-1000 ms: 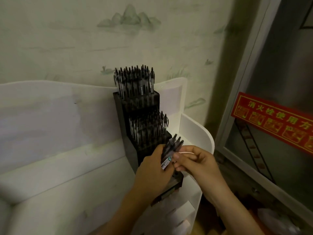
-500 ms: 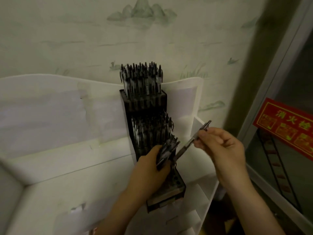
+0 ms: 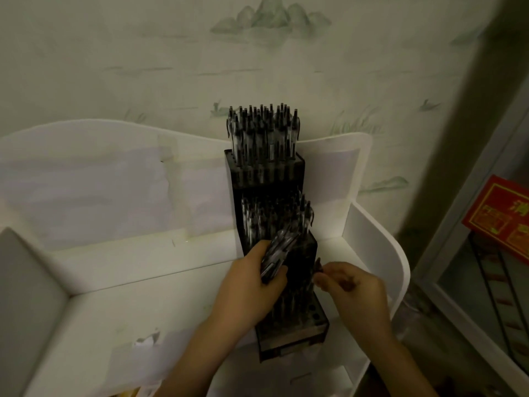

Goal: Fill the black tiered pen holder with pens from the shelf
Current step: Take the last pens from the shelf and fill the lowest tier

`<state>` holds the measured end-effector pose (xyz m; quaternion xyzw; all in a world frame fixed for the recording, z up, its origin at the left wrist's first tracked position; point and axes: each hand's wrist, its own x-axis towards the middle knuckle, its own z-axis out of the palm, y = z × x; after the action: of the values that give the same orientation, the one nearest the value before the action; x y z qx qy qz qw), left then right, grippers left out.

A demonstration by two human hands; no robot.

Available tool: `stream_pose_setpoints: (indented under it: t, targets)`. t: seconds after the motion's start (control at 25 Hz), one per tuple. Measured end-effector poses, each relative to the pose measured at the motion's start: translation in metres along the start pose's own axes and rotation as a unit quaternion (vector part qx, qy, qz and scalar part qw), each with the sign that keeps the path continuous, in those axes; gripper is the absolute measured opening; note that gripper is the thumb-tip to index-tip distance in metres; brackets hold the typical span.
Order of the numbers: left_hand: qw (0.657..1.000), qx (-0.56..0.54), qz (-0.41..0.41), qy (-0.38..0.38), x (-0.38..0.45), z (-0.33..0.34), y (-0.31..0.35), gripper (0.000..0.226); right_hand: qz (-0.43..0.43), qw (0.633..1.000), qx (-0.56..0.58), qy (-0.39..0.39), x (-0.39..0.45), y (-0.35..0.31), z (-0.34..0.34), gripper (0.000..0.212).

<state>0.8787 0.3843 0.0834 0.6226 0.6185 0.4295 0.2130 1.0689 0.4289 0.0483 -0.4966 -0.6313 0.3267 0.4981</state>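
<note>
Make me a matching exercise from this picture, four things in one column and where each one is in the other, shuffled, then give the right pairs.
Things
1. bundle of pens
2. single pen
3. red sign
4. black tiered pen holder

Places
A. standing on the white shelf
B. gripped in the left hand
C. at the right edge of the view
D. pinched by the right hand

Pairs: 1-B, 2-D, 3-C, 4-A

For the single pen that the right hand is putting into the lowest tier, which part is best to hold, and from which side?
Hold the single pen by its upper end, from above and from the right, as the right hand pinches it. It stands nearly upright at the black tiered pen holder, and the left hand with its bundle of pens blocks the left side.
</note>
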Motion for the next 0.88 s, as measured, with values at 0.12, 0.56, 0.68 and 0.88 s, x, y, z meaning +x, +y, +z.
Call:
stream_pose_setpoints:
  t: [0.12, 0.56, 0.68, 0.88]
  targets:
    - [1.0, 0.003, -0.004, 0.003, -0.002, -0.002, 0.0, 0.028, -0.016, 1.0, -0.018, -0.011, -0.004, 0.01, 0.008, 0.029]
    - [1.0, 0.001, -0.007, -0.001, -0.008, -0.004, -0.002, 0.031, -0.026, 0.989, -0.124, -0.081, -0.001, 0.027, 0.017, 0.003]
    - [1.0, -0.002, 0.0, -0.003, -0.008, -0.004, -0.001, 0.029, -0.036, 0.977, -0.176, -0.114, 0.007, 0.023, 0.014, 0.002]
    - [1.0, -0.007, 0.009, 0.0, -0.007, -0.004, 0.001, 0.027, -0.084, 0.974, -0.188, -0.089, -0.003, 0.028, 0.019, 0.006]
